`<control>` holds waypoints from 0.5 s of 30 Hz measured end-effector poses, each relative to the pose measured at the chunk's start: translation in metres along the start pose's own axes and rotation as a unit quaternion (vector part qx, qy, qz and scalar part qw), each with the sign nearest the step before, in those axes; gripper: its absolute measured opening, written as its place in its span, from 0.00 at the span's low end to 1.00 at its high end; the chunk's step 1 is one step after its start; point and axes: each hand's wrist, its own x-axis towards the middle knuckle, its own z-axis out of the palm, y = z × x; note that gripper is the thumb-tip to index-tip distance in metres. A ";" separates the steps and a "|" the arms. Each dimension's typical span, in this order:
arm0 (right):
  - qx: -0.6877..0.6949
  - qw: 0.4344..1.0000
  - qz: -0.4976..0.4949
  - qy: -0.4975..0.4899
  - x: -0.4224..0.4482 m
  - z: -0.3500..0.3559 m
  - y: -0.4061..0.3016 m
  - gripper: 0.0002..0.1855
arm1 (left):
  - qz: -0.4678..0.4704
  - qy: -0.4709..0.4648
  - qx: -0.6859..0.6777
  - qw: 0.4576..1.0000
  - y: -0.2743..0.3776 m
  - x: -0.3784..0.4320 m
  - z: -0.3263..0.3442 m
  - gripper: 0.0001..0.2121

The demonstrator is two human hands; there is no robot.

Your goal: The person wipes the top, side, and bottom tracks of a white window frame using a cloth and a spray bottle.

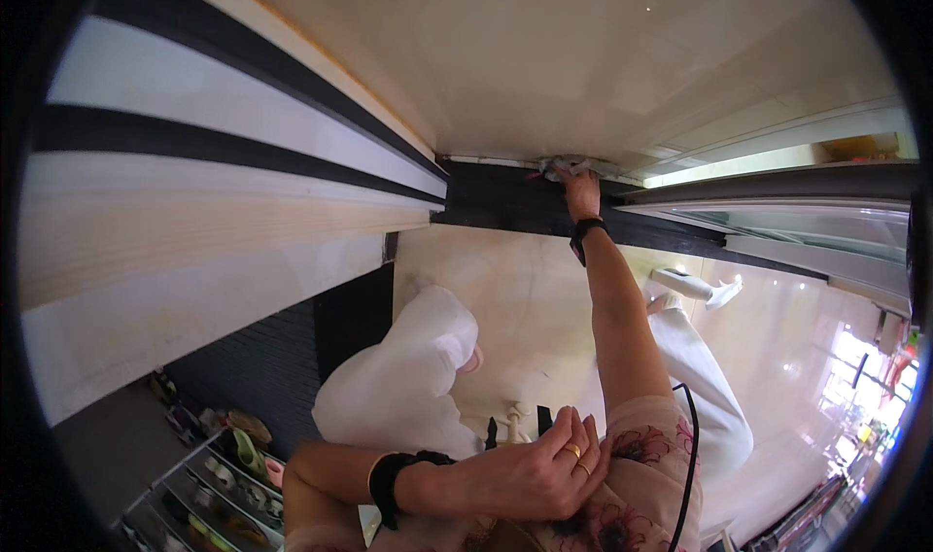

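Observation:
My right hand [582, 191] reaches far forward and presses a crumpled grey cloth [605, 166] onto the back edge of a black threshold [503, 195]. A black band circles that wrist. Parts of the cloth are hidden under my fingers. My left hand [539, 472], with rings on its fingers and a black strap at the wrist, is held close to my body. Its fingers are curled together, and I see nothing in them. My knees in white trousers [408, 370] are bent on both sides of the tiled floor [525, 297].
A white handled implement [689, 284] lies on the floor beside my right foot. Left stands a white and black door frame [219, 122]; right, a sliding glass door track [787, 220]. A shoe rack [219, 494] with several shoes is lower left. A black cable [689, 464] hangs by my right side.

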 end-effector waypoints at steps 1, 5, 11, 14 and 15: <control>0.039 0.998 0.026 0.051 -0.005 0.013 0.002 0.20 | 0.002 -0.004 0.003 1.000 -0.001 0.001 0.000 0.16; 0.263 0.943 0.196 0.049 -0.007 0.051 0.020 0.20 | 0.019 -0.006 -0.028 0.999 -0.003 0.006 -0.001 0.17; 0.602 0.699 0.368 0.118 0.013 -0.001 0.027 0.19 | 0.026 -0.012 -0.020 0.999 0.000 0.011 -0.001 0.17; 0.634 0.657 0.336 0.232 0.015 -0.073 0.001 0.19 | 0.022 0.001 -0.023 0.999 0.005 0.012 -0.002 0.17; 0.648 0.644 0.316 0.256 0.018 -0.096 -0.007 0.20 | 0.030 0.002 -0.023 0.999 0.007 0.012 -0.003 0.17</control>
